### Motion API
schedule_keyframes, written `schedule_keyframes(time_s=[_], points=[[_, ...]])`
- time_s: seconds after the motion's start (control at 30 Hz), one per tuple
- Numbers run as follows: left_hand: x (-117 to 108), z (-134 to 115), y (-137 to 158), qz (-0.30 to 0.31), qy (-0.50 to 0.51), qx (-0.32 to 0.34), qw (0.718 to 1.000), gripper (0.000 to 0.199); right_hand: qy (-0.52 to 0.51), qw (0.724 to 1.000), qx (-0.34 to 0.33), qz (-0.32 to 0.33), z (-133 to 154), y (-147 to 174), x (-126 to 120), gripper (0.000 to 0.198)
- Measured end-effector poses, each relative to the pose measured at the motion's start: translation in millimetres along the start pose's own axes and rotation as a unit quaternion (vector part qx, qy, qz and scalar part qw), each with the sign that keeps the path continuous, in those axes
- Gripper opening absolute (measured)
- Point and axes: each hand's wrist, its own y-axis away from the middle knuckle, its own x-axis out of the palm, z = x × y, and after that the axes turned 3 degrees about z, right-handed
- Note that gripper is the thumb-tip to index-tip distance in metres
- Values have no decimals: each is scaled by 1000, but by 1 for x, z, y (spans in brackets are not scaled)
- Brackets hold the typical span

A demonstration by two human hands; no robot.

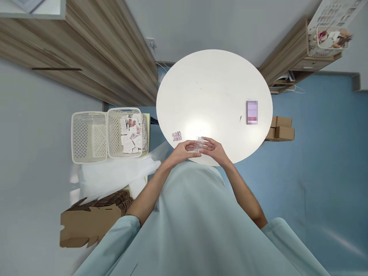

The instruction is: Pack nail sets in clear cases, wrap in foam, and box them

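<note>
Both hands meet at the front edge of the white table. My left hand (183, 151) has its fingers and thumb round one side of a small clear plastic piece (199, 144), which looks like a thin box or case. Opposite it, my right hand (215, 150) grips the other side of the same piece. Its exact shape is hard to make out against the white top. Just left of my left hand lies a small set of purple-pink press-on nails (176, 136), arranged in rows on the table.
On the round white table (212, 73), a blurred purple-pink rectangle (252, 112) lies to the right. White baskets, one (125, 151) holding cards with nails, stand left. Below them are white plastic wrap (112, 176) and folded cardboard (92, 222). Brown boxes (283, 128) sit beyond the right edge.
</note>
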Motion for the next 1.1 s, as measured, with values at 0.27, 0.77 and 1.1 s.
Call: schedule_keyframes(time_s=[0.27, 0.77, 1.1], points=[[5, 8, 5, 33, 12, -19, 999, 74, -8, 999, 17, 30, -2, 17, -18, 86], [-20, 21, 33, -13, 267, -45, 962, 63, -2, 996, -25, 90, 4, 24, 6, 68], [-44, 35, 59, -122, 319, 5, 940, 39, 22, 993, -29, 110, -15, 0, 70, 73]])
